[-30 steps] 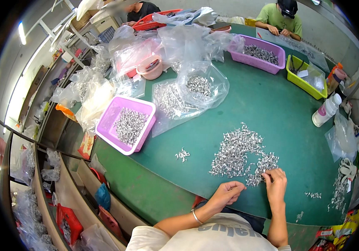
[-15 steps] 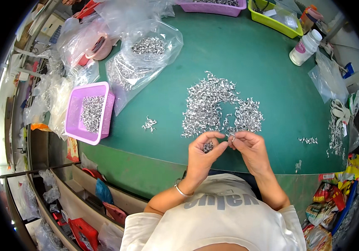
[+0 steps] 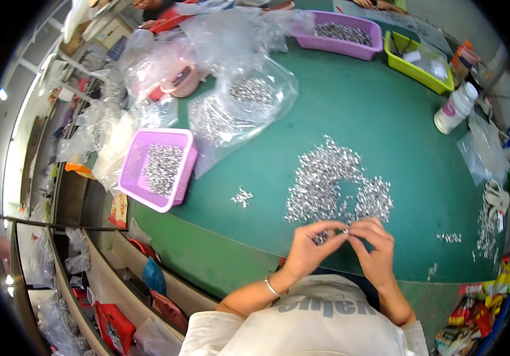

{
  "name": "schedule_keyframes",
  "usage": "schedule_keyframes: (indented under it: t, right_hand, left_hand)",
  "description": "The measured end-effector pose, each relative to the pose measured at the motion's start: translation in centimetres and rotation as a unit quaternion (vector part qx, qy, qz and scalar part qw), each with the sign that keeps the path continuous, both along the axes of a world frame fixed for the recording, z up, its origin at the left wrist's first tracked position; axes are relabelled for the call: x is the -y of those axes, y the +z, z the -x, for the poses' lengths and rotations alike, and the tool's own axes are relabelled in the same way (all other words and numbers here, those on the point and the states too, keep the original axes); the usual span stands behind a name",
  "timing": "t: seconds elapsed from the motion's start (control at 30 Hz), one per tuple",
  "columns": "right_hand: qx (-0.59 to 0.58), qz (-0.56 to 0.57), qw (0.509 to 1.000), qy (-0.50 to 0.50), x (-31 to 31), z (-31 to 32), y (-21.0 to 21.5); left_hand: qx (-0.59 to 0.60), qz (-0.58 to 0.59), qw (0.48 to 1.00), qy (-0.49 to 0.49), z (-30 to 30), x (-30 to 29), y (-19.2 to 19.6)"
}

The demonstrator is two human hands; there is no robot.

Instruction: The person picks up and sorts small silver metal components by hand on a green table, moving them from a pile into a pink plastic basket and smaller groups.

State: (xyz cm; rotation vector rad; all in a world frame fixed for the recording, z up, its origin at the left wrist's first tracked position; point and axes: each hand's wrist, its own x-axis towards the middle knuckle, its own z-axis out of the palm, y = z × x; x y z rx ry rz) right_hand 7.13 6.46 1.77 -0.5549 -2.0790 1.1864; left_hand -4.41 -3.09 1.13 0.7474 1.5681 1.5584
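Stretching out before me, a green worktable (image 3: 397,130) is bearing a heap of small, curved silvery metal pieces (image 3: 317,184) just beyond the worker's hands. The left hand (image 3: 306,248) is curling loosely around a little clutch of pieces (image 3: 321,238), its thumb and forefinger meeting the right hand (image 3: 377,252), which is pinching too. Between those fingertips one tiny silvery piece (image 3: 346,232) is showing, partly hidden. I'm judging it light, stiff and rather slippery, probably needing a fingertip pinch around mid-curve.
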Motion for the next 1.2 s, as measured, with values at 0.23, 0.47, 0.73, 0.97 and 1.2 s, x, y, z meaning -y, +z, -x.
schedule_keyframes:
  t: [0.23, 0.47, 0.73, 0.97, 1.2]
  right_hand:
    - [0.031, -0.029, 0.999, -0.001, 0.6, -0.2, 0.2]
    - [-0.069, 0.320, 0.945, 0.011, 0.5, -0.8, -0.5]
    - [-0.032, 0.243, 0.969, -0.001, 0.6, -0.5, -0.7]
    - [0.010, 0.110, 0.994, -0.014, 0.7, -0.3, 0.0]
    - [0.034, -0.084, 0.996, 0.006, 0.2, -0.6, 1.2]
  left_hand:
    - [-0.090, -0.031, 0.995, -0.035, 0.6, 0.2, -0.1]
    - [-0.002, 0.006, 1.000, -0.004, -0.2, 0.5, -0.2]
    - [0.102, 0.018, 0.994, -0.021, -0.3, 0.3, -0.9]
    - [0.064, -0.011, 0.998, -0.003, -0.4, 0.2, -0.9]
    - [0.016, 0.025, 0.999, -0.043, 0.4, 0.5, 0.1]
